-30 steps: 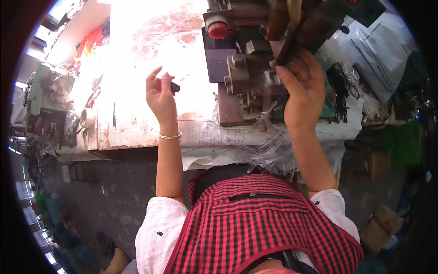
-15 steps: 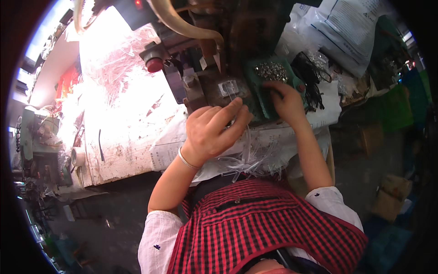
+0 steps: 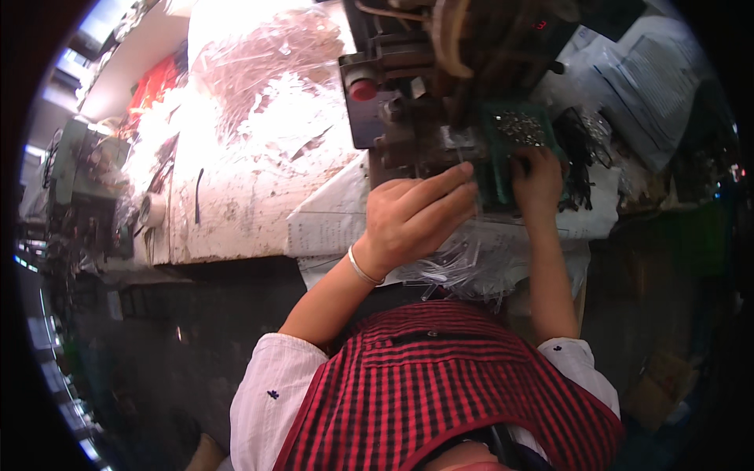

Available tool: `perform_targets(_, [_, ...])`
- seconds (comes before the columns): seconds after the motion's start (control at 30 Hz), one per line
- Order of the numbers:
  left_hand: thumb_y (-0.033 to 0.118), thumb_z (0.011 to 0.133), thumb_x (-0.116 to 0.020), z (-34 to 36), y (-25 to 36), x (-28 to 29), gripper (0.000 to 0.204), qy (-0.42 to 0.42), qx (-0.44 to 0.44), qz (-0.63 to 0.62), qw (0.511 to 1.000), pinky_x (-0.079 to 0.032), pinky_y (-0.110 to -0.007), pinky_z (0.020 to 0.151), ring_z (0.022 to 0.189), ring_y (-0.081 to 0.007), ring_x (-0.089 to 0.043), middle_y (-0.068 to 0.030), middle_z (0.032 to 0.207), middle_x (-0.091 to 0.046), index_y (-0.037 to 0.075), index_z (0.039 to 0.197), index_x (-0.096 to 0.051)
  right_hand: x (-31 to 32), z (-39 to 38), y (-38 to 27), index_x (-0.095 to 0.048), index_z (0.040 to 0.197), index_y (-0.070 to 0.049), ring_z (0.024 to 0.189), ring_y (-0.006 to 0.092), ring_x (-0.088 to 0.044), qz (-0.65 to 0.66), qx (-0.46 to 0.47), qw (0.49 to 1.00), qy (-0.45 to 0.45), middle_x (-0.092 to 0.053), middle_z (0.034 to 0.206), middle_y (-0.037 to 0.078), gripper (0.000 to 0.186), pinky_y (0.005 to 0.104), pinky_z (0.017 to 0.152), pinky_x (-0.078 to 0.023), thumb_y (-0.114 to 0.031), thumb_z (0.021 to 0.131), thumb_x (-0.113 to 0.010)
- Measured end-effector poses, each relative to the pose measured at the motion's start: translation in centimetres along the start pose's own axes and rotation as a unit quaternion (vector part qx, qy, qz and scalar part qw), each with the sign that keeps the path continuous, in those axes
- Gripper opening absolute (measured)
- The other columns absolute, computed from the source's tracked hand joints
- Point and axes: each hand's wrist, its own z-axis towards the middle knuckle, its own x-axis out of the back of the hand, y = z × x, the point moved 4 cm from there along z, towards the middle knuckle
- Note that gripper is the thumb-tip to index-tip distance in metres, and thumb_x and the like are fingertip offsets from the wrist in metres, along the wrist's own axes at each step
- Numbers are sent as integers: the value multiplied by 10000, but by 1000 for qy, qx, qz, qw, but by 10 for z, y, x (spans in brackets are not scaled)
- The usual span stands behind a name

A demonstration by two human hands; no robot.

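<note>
My left hand (image 3: 420,212) is in a pinch in front of a dark bench machine (image 3: 400,118). Its thumb and fingertips are closed on a thin clear plastic strip, mostly hidden by the fingers. Just beyond those fingertips lies a small clear block (image 3: 459,139) on the machine's bed, blurred. My right hand (image 3: 539,184) reaches over the near part of a green tray (image 3: 495,177), its fingers curled downward. Small shiny metal pieces (image 3: 518,125) lie at the tray's far end. Whatever the right fingertips hold, if anything, is too small to make out.
A red push button (image 3: 363,89) sticks out at the machine's left. Clear plastic strips (image 3: 455,267) lie in a heap at the bench's front edge, with more piled at far left. Black cords (image 3: 577,157) lie right of the tray, near plastic bags (image 3: 640,86).
The whole view has shifted, so the bench and machine appear further right. My left hand keeps its pinch near the clear block. The right hand's fingers now curl down more at the tray.
</note>
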Motion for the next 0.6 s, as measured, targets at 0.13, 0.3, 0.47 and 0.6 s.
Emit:
perform_targets(0.13, [-3, 836, -727, -60, -50, 29, 317, 201, 255, 83, 942, -525, -322, 721, 971, -268, -643, -129, 1133, -660, 27, 1146, -666, 6, -4, -5, -705, 946, -57, 873, 336, -679, 44, -80, 996, 11, -716, 926, 124, 98, 406, 766, -522, -116, 874, -676])
perform_targets(0.3, [169, 827, -797, -89, -141, 12, 365, 112, 408, 18, 906, -536, -342, 817, 1132, -274, -583, -171, 1337, -533, 26, 1141, -675, 0, 3, 4, -744, 1040, -69, 902, 222, -698, 135, -79, 987, 37, -744, 968, 94, 156, 317, 827, -509, -142, 920, -677])
perform_targets(0.47, [176, 846, -801, -91, -156, 4, 297, 151, 436, 10, 887, -543, -278, 738, 986, -210, -642, -155, 1280, -581, 3, 1055, -680, 8, 2, 3, -744, 1089, -77, 910, 153, -686, 182, -85, 979, 21, -753, 977, 57, 181, 267, 905, -464, -125, 928, -676])
perform_targets(0.6, [161, 860, -803, -85, -153, 8, 318, 161, 390, 53, 905, -546, -236, 695, 910, -155, -658, -133, 1225, -604, -5, 1090, -660, 8, 2, 0, -739, 1086, -70, 896, 122, -677, 201, -116, 973, 8, -747, 951, 60, 176, 249, 905, -447, -108, 922, -686])
